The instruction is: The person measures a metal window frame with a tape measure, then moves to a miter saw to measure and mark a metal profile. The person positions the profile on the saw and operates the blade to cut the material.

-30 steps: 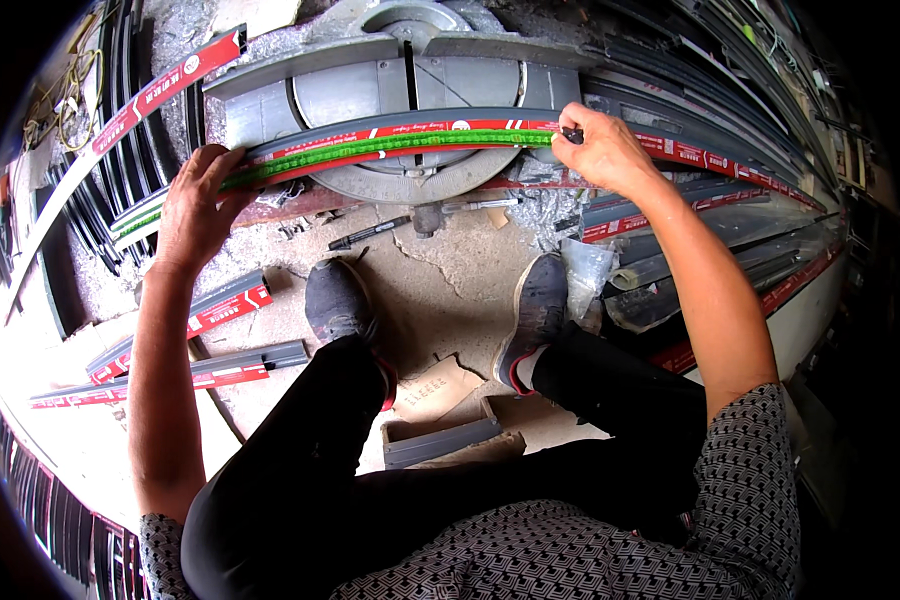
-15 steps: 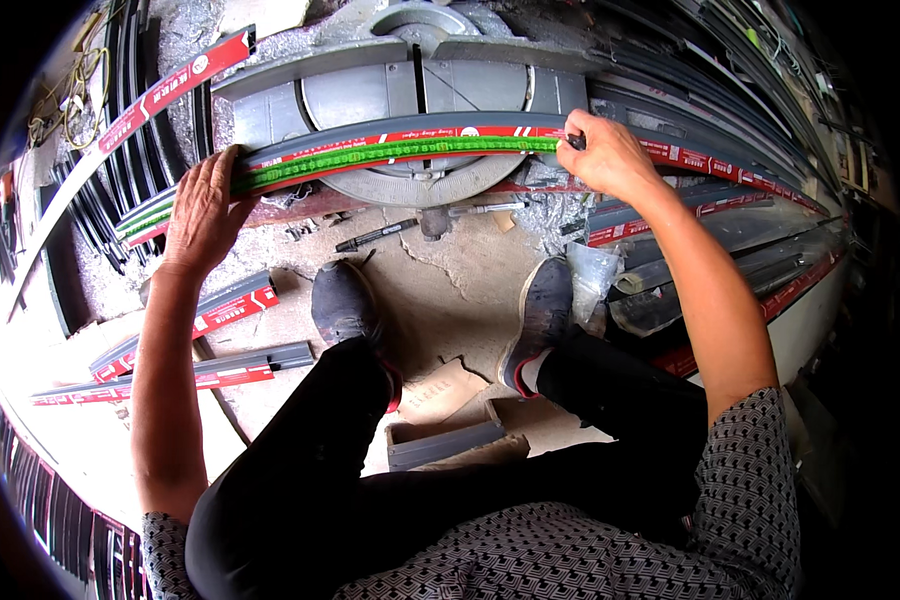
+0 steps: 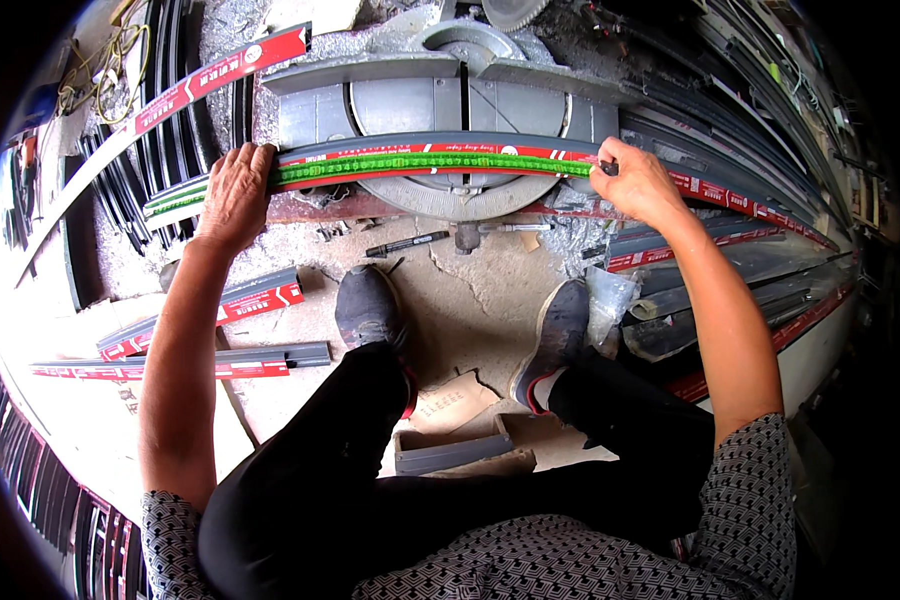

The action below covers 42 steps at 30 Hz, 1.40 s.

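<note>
A long grey profile strip (image 3: 400, 143) with red film lies across the grey round saw table (image 3: 430, 203). Along its near side runs a green tape measure blade (image 3: 450, 163) with printed marks. My left hand (image 3: 236, 195) is closed over the strip and blade left of the saw table, fingers bent over the far edge. Toward the right, my right hand (image 3: 642, 182) is pinched at the end of the blade, around a small black thing (image 3: 608, 168) whose kind I cannot make out.
A black marker pen (image 3: 407, 243) lies on the floor beyond my shoes. Short red-filmed profile pieces (image 3: 260, 300) are at left, long profiles (image 3: 760, 215) at right. A clear plastic bag (image 3: 610, 295), a cardboard scrap (image 3: 455, 402) and a grey offcut (image 3: 450, 450) sit around my feet.
The whole view has shifted, so the saw table, strip and floor things appear farther right. Both hands keep about the same places on the strip and tape blade.
</note>
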### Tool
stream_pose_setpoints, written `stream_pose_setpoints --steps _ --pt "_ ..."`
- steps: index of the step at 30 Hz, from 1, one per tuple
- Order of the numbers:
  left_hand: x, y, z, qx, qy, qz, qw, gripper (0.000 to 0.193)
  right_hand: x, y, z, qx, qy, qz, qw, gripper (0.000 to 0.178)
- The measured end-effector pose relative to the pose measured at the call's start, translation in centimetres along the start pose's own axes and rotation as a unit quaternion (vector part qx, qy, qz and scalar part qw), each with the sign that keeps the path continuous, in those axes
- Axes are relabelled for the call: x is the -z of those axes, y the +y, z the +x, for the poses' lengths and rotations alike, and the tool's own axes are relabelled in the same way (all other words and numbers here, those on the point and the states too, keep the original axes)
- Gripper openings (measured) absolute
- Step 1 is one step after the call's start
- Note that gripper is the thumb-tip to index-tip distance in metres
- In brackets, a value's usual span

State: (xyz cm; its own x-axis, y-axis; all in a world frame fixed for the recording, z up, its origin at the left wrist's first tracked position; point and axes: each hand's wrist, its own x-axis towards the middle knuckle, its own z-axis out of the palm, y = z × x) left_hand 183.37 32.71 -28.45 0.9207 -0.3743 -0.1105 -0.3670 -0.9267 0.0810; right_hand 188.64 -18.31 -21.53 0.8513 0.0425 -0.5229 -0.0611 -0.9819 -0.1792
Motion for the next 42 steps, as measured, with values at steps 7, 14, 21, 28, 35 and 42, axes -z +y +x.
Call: stream_pose_setpoints --steps 7,14,21,28,35,42 --pt "0.4 -1.4 -0.8 0.014 0.002 -0.035 0.999 0.049 -0.3 -1.3 0.2 0.024 0.008 0.03 0.999 0.032" --pt "0.7 -5.9 -3.3 0.022 0.008 -0.023 0.999 0.054 -1.3 -6.3 0.7 0.028 -0.001 0.02 0.999 0.035" --pt "0.6 -7.2 -4.1 0.029 0.004 -0.031 0.999 0.055 -1.6 -8.0 1.0 0.013 -0.029 -0.003 0.999 0.04" --pt "0.6 -7.3 -4.0 0.066 -0.043 -0.025 0.997 0.056 -1.7 -7.9 0.9 0.022 -0.015 -0.008 1.0 0.039" --pt "1.0 -7.0 -4.0 0.058 -0.035 -0.023 0.997 0.055 -1.6 -8.2 1.0 0.009 -0.027 -0.008 1.0 0.039" --pt "1.0 -6.9 -4.1 0.063 -0.035 -0.01 0.997 0.053 -0.8 -8.8 0.7 -0.004 -0.054 -0.006 0.999 0.039"
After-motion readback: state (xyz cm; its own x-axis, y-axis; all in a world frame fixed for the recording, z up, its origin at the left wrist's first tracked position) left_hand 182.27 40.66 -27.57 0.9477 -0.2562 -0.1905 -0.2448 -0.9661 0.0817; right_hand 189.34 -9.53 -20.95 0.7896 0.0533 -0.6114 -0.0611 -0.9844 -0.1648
